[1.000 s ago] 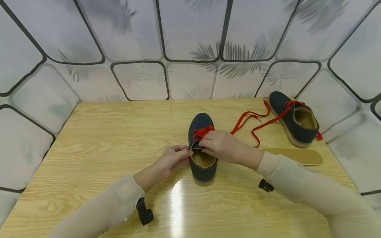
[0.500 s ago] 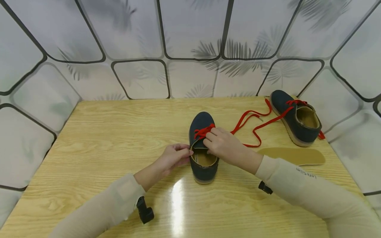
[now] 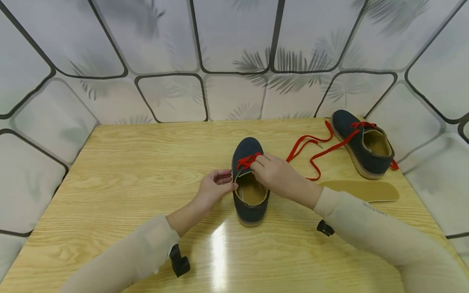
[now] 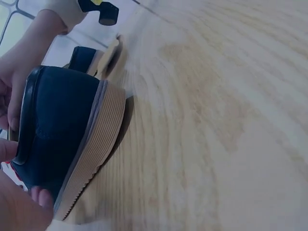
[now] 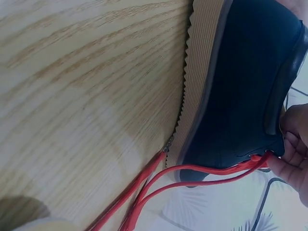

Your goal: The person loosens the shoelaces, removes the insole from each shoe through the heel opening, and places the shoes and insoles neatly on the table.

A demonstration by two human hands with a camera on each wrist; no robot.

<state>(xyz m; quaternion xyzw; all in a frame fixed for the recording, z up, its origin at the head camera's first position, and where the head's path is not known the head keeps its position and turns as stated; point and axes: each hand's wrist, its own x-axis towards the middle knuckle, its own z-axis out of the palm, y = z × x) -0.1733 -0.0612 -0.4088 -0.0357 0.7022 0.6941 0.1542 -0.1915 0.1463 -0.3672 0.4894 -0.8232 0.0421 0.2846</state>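
A dark navy shoe [image 3: 250, 213] with red laces [image 3: 248, 161] stands on the wooden table, toe pointing away from me. My left hand [image 3: 214, 189] pinches its left side, thumb over the collar and fingers along the outer side. At the eyelet flap on the right, my right hand [image 3: 275, 175] pinches the edge beside the laces; the right wrist view shows its thumb [image 5: 288, 172] right by the top eyelet. From there the red lace ends [image 5: 211, 169] hang down to the table. The shoe's ribbed tan sole [image 4: 96, 149] shows in the left wrist view.
A matching shoe [image 3: 381, 162] sits at the back right, its long red laces [image 3: 331, 151] trailing over the table [image 3: 146, 162]. In front of it lies a tan insole [image 3: 366, 189], partly behind my right forearm. A patterned wall [image 3: 234, 97] borders the table's back edge.
My right hand has shifted slightly up and left, from the tongue and shoe opening to the eyelet flap by the laces. The left hand's fingers have spread a little; the shoe stays in place.
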